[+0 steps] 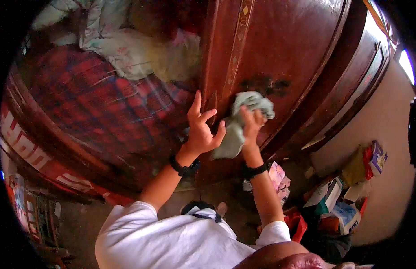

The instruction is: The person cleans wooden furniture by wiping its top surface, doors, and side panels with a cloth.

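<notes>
pale green cloth [244, 121], red-brown wardrobe [297, 58]

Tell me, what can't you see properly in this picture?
- Head view: the palm of the right hand is hidden by the green cloth.
- The wardrobe door runs past the top edge.
- The boxes on the floor are too small and warped to read.

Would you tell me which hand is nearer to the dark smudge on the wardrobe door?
Right. The right hand presses a green cloth just below-left of the dark smudge; the left hand rests farther left.
</notes>
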Demonstrator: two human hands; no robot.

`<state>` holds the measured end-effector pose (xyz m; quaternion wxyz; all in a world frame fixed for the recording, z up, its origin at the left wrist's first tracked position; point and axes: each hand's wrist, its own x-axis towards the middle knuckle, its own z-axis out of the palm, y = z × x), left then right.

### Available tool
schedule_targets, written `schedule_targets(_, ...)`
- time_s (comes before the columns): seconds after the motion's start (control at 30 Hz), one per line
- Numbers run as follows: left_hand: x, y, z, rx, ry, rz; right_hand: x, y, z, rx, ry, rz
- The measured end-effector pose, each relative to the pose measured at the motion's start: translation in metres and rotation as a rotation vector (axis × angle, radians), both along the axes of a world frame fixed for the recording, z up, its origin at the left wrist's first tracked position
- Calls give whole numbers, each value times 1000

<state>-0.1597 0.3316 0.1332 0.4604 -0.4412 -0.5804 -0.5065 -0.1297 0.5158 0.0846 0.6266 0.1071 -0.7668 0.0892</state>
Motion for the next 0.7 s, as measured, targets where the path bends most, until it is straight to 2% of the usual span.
schedule_targets(0.07,2,-3,-1,-16,-1,4,11,-21,-2,149,3,-31)
schedule_targets(0.13,2,-4,-1,-28,6,-19,29,-40,16,-52,-162,179)
schedule_targets(0.2,0,-2,-4,-15,2,-28,23,-33,25,2,-126,146)
schedule_targets(0.37,-2,-4,-6,-33,5,-14,55,-37,138,83,-265,115)
schedule_targets(0.5,-2,-3,-8,-30,-53,27,51,-48,174,46,-220,114)
schedule_targets(0.6,-1,-3,-7,7,-93,-48,33,-42,144,17,-43,158)
schedule_targets(0.63,-3,-2,-6,8,-82,-53,32,-43,124,-66,-52,207)
schedule_targets(0.7,-3,-2,-6,22,-69,-100,20,-32,69,-24,-19,104)
